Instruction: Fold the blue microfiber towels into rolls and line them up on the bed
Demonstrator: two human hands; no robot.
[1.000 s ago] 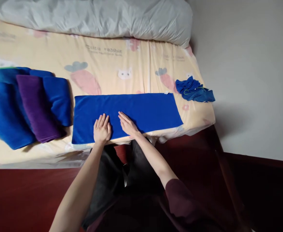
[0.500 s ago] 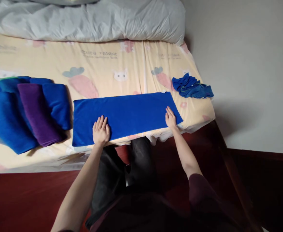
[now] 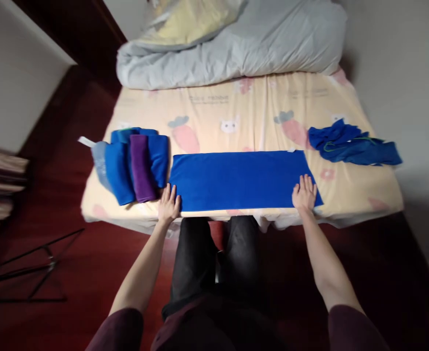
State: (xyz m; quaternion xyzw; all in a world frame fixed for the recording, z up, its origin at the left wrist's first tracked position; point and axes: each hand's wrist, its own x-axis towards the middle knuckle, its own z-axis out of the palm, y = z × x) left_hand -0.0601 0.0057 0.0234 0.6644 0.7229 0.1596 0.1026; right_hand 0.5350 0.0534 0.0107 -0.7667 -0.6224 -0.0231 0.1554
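Observation:
A blue towel (image 3: 236, 180) lies flat as a long strip along the front of the bed. My left hand (image 3: 169, 203) rests at its left end near the front corner, fingers stretched out. Close to the right end, my right hand (image 3: 305, 192) lies flat on the cloth with its fingers slightly apart. Left of the strip sit several folded towels, among them a purple towel (image 3: 141, 168) and a blue folded towel (image 3: 119, 173). A crumpled blue cloth (image 3: 353, 144) with a green edge lies on the right side of the bed.
The bed's sheet (image 3: 207, 131) is cream with carrot prints. A grey quilt (image 3: 273, 48) is heaped at the back. A black metal stand (image 3: 48, 263) is on the red floor at the left, and a wall (image 3: 408, 97) rises at the right.
My left hand has slid left along the towel to its left end. My right hand stays near the right end. The view has turned left, showing more floor.

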